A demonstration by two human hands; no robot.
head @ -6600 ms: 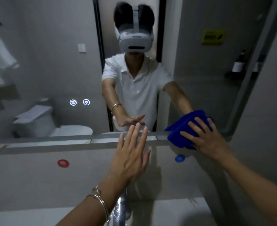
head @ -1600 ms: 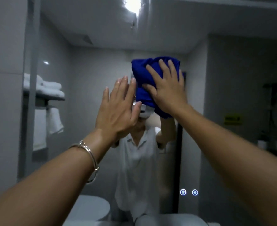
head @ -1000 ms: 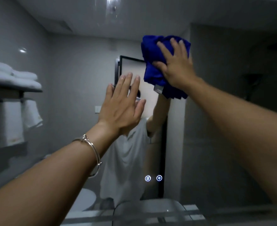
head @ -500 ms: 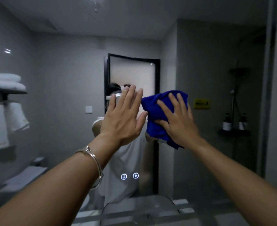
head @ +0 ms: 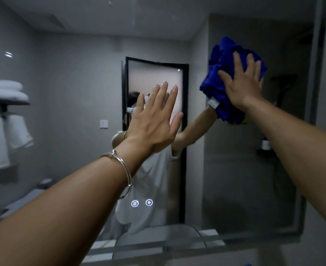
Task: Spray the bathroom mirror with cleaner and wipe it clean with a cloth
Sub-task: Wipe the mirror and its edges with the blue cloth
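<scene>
The bathroom mirror fills most of the view and reflects a person in a white shirt. My right hand presses a bunched blue cloth flat against the glass at the upper right, fingers straight and spread. A white label hangs from the cloth's lower edge. My left hand is raised in front of the mirror's middle, palm toward the glass, fingers straight, holding nothing; a silver bracelet sits on its wrist. No spray bottle is in view.
Two lit touch icons glow low in the mirror. The mirror's right frame edge runs down beside a grey wall. Its bottom edge lies above a shelf. Reflected white towels show at the left.
My right hand has swept the blue cloth up and to the right across the glass, away from my left hand. My left hand has stayed near the mirror's middle.
</scene>
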